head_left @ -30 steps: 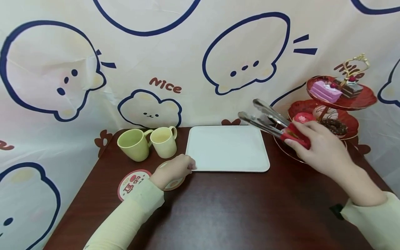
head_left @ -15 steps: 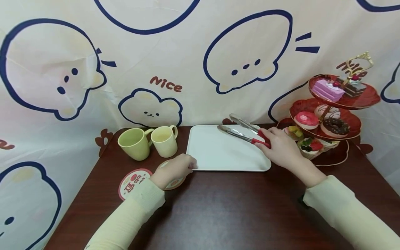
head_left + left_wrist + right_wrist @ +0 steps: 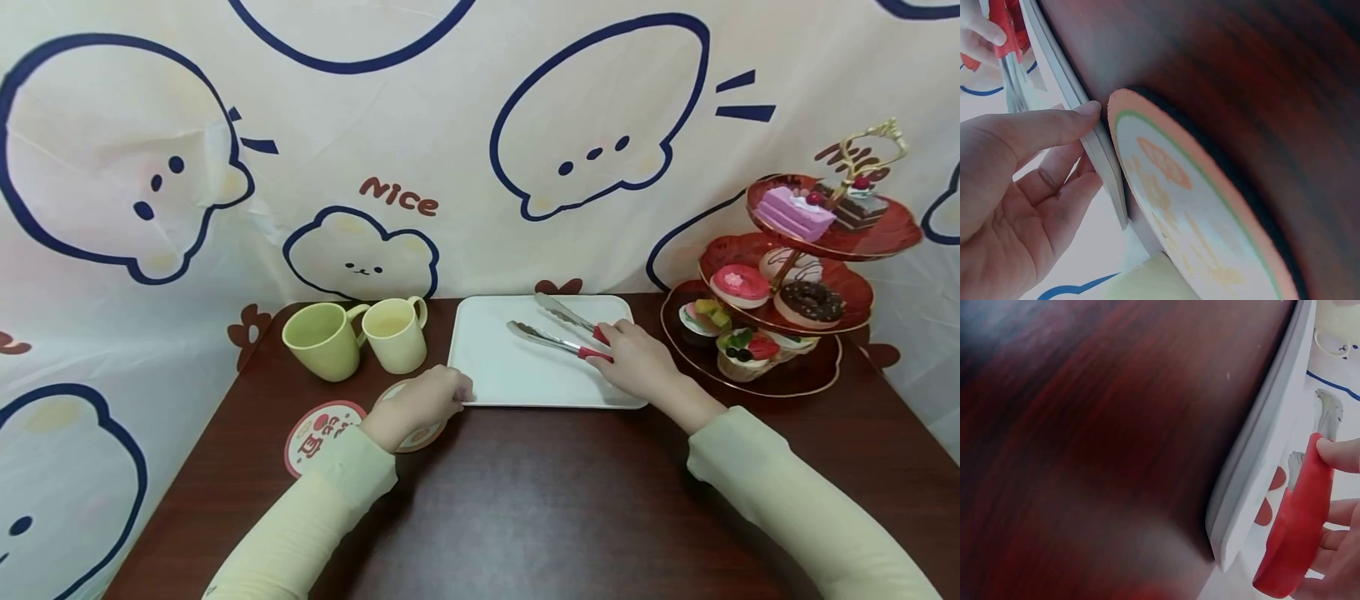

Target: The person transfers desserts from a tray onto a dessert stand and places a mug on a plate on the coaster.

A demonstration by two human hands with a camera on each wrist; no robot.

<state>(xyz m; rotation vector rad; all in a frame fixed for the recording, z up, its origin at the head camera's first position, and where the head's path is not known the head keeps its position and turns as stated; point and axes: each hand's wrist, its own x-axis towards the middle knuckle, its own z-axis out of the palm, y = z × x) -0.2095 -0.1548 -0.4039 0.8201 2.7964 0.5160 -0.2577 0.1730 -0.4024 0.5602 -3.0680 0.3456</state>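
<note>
My left hand point(image 3: 427, 400) pinches the white rectangular tray point(image 3: 487, 367) at its front left corner. The left wrist view shows the thumb on the tray's rim point(image 3: 1105, 153) and fingers curled on the other side. My right hand point(image 3: 639, 360) holds metal tongs with red handles point(image 3: 551, 339) over the right half of the tray. Their two arms are spread apart, tips pointing left, with nothing between them. In the right wrist view, the thumb lies along the red handle point(image 3: 1300, 531). An orange-rimmed round coaster point(image 3: 1191, 206) lies beside the tray, partly hidden by my left hand in the head view.
Two mugs, a green one point(image 3: 322, 346) and a cream one point(image 3: 396, 337), stand left of the tray. A red-rimmed coaster point(image 3: 311, 437) lies in front of them. At the right is a three-tier red stand point(image 3: 885, 237) bearing cakes, donuts point(image 3: 810, 302) and cupcakes point(image 3: 742, 354).
My right hand has carried the tongs left and down, from in front of the tiered stand to over the tray. The left hand has stayed on the tray's corner.
</note>
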